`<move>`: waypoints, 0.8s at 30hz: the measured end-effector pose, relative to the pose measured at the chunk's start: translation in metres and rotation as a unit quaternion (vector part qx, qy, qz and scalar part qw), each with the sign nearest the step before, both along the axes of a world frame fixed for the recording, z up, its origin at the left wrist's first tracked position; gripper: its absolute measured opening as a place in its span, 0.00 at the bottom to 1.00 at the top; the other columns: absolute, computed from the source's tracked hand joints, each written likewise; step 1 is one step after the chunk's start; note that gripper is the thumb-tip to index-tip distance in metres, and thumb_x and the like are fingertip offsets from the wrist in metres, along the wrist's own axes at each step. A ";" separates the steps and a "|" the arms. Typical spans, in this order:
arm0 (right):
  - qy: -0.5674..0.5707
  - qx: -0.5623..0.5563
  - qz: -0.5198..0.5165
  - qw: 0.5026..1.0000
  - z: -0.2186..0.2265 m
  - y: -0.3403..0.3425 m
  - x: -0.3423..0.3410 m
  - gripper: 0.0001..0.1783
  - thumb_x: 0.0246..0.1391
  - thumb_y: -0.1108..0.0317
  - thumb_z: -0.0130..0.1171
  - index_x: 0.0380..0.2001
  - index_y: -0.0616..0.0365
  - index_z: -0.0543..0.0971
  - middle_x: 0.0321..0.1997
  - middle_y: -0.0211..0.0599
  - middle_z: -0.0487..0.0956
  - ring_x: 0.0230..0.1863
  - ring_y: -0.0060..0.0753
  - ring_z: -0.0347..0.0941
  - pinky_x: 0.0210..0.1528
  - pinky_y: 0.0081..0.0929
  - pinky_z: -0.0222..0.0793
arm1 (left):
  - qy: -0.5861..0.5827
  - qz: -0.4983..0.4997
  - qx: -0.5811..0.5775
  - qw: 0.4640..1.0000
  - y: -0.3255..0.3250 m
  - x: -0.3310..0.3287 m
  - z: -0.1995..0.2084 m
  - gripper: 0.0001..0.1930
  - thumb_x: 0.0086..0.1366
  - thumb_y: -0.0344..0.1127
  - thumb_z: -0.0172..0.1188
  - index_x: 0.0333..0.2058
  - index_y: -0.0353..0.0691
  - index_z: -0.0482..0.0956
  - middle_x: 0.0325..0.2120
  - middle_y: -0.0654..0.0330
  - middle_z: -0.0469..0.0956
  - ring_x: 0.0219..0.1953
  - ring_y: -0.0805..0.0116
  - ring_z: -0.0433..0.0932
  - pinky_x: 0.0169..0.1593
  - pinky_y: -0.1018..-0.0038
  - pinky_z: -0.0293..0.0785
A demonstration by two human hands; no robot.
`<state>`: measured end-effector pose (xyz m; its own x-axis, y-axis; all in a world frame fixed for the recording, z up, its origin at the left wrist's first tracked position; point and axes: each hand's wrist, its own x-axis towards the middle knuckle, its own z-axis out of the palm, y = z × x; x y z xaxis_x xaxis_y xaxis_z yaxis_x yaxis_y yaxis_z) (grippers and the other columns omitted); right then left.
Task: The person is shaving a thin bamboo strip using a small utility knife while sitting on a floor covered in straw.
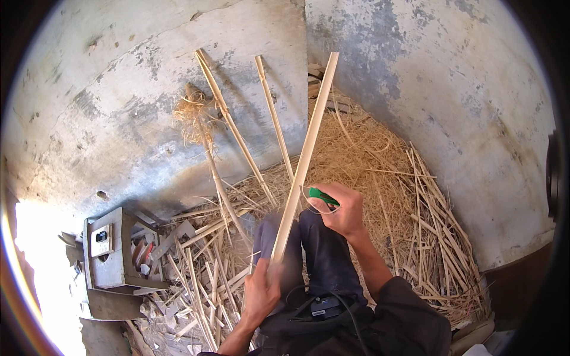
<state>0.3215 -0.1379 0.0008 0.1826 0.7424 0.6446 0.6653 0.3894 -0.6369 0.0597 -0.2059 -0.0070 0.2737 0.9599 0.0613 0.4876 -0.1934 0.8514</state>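
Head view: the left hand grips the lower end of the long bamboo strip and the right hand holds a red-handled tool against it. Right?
Not quite. In the head view the tool in the right hand has a green handle, not red. The left hand does grip the lower end of the long bamboo strip.

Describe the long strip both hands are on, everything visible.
The strip is a long, flat, pale slat, apparently split bamboo or wood, straight and bare. It slants from the left hand, which grips its lower end above the lap, up and rightward to the wall corner. The right hand, holding a green-handled tool, meets it near mid-length, where a thin shaving curls off. It crosses in front of another leaning stick.
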 end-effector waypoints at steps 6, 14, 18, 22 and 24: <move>0.011 0.016 0.004 1.000 -0.003 0.008 -0.002 0.15 0.57 0.57 0.75 0.43 0.54 0.90 0.34 0.39 0.88 0.30 0.38 0.85 0.31 0.32 0.77 | 0.009 -0.003 0.030 1.000 -0.001 -0.010 -0.007 0.11 0.75 0.37 0.62 0.41 0.36 0.73 0.19 0.48 0.75 0.18 0.48 0.77 0.25 0.61 0.68; 0.030 -0.001 0.006 1.000 0.001 0.014 -0.004 0.16 0.56 0.60 0.76 0.43 0.57 0.89 0.35 0.41 0.88 0.33 0.41 0.87 0.35 0.33 0.79 | 0.008 0.006 0.050 0.999 -0.004 -0.015 -0.007 0.11 0.74 0.36 0.63 0.39 0.36 0.73 0.20 0.47 0.73 0.18 0.46 0.75 0.26 0.57 0.68; 0.038 0.016 -0.021 0.999 -0.005 0.027 0.014 0.17 0.58 0.58 0.75 0.43 0.58 0.89 0.36 0.44 0.89 0.36 0.42 0.88 0.38 0.33 0.80 | 0.028 -0.006 0.020 0.999 -0.008 -0.021 -0.012 0.10 0.74 0.35 0.63 0.38 0.36 0.72 0.18 0.47 0.73 0.17 0.53 0.78 0.25 0.61 0.69; 0.061 -0.002 -0.038 0.997 0.001 0.037 0.020 0.22 0.60 0.52 0.73 0.43 0.62 0.89 0.37 0.47 0.89 0.37 0.43 0.88 0.40 0.32 0.80 | 0.006 -0.013 0.014 1.000 -0.014 -0.027 -0.025 0.08 0.72 0.33 0.63 0.40 0.35 0.76 0.17 0.45 0.78 0.20 0.44 0.82 0.24 0.59 0.73; 0.053 -0.001 -0.038 0.998 -0.006 0.043 0.019 0.23 0.61 0.51 0.73 0.43 0.63 0.89 0.37 0.47 0.89 0.38 0.43 0.88 0.40 0.31 0.80 | 0.005 -0.002 0.014 1.000 -0.015 -0.028 -0.023 0.09 0.73 0.34 0.64 0.40 0.36 0.75 0.17 0.44 0.77 0.20 0.43 0.82 0.24 0.58 0.73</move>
<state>0.3405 -0.0947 -0.0050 0.3059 0.7253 0.6167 0.6211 0.3390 -0.7067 0.0317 -0.2204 -0.0304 0.2786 0.9567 0.0845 0.4956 -0.2186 0.8406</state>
